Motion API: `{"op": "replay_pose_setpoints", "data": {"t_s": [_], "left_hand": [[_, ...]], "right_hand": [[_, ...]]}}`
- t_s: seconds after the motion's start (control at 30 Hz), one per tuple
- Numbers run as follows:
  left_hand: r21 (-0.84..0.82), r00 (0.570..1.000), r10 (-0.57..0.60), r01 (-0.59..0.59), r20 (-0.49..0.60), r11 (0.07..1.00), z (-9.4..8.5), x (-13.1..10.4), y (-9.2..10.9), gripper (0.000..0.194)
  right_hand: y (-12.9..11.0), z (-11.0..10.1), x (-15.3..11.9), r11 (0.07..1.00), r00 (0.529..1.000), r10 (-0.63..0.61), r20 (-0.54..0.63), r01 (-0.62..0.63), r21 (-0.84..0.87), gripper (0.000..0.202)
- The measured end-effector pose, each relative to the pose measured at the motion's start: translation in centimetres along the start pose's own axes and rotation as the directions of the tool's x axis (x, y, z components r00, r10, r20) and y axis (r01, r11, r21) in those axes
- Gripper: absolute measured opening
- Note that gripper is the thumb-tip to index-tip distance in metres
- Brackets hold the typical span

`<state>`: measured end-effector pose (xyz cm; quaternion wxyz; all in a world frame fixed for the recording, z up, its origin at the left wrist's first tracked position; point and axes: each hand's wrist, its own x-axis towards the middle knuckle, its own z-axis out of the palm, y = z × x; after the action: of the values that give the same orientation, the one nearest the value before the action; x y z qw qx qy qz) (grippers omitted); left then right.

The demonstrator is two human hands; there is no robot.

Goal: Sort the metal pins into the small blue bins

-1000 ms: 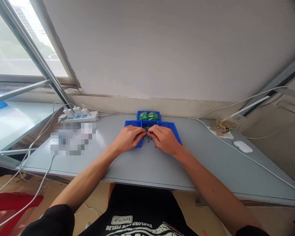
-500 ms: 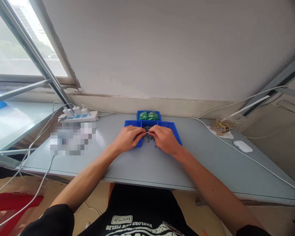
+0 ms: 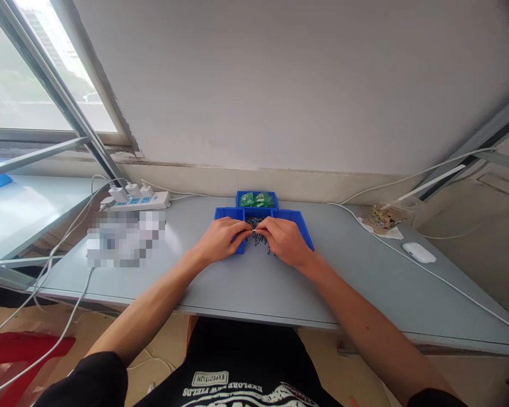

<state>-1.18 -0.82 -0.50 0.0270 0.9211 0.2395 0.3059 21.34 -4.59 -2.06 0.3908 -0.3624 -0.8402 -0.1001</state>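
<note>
My left hand (image 3: 224, 238) and my right hand (image 3: 286, 240) meet at the fingertips, both closed in a pinch. Between them is a small, light-coloured metal piece (image 3: 254, 230), gripped from both sides; its exact kind is too small to tell. Just below and behind the fingers lies a loose pile of dark, screw-like pieces (image 3: 260, 240), some spread on the table. A blue bin (image 3: 229, 212) is partly hidden by my left hand. Another blue bin (image 3: 304, 226) stands beyond my right hand.
Behind the pile, a blue bin (image 3: 238, 200) holds green packets (image 3: 263, 199). On the grey table (image 3: 254, 294), a power strip (image 3: 152, 200) with plugs stands left, near a blurred patch. At right are a white case (image 3: 419, 252), a cup (image 3: 385, 217) and a white cable (image 3: 449, 284).
Both hands stay nearly in place, still pinching the small metal piece. Only slight finger movement shows; the bins and pile have not moved.
</note>
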Motion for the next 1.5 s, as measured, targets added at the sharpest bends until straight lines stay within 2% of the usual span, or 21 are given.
{"op": "replay_pose_setpoints", "data": {"t_s": [0.87,1.17,1.3,1.5], "left_hand": [[-0.040,1.000,0.010,-0.009,0.024,0.999,-0.07,0.02,0.15,0.031],[0.031,0.998,-0.054,0.055,-0.019,0.998,-0.01,0.09,0.21,0.028],[0.030,0.997,-0.061,0.063,-0.046,0.998,0.03,0.08,0.16,0.025],[0.005,0.999,-0.039,0.040,-0.016,0.999,-0.07,0.09,0.24,0.028]], "right_hand": [[-0.06,0.03,-0.07,0.999,0.999,0.016,0.035,-0.014,-0.048,0.032],[-0.15,-0.70,0.28,0.999,0.999,0.018,0.035,-0.017,-0.038,0.021],[-0.30,-0.86,0.40,1.000,0.999,0.012,0.045,-0.011,-0.023,0.023],[-0.26,-0.61,0.36,1.000,0.999,0.005,0.035,-0.005,-0.004,0.025]]}}
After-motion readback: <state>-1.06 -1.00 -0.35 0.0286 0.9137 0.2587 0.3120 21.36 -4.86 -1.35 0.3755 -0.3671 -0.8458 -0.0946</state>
